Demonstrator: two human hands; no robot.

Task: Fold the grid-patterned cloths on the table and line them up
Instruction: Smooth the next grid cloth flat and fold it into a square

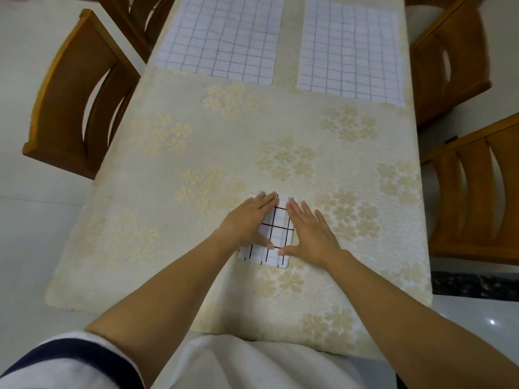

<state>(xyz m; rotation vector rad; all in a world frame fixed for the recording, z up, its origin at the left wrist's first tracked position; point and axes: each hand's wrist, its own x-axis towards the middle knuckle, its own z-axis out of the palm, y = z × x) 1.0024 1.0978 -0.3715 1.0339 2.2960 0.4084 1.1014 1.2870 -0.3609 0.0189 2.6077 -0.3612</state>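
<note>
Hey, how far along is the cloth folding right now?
Done: the black-grid cloth is folded small. In hand: the left hand and right hand rest flat on it. Left: the far-left purple-grid cloth and far-right purple-grid cloth lie unfolded, and nothing is lined up yet.

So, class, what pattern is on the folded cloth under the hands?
The folded cloth is white with black grid lines, best seen in the head view.
</note>
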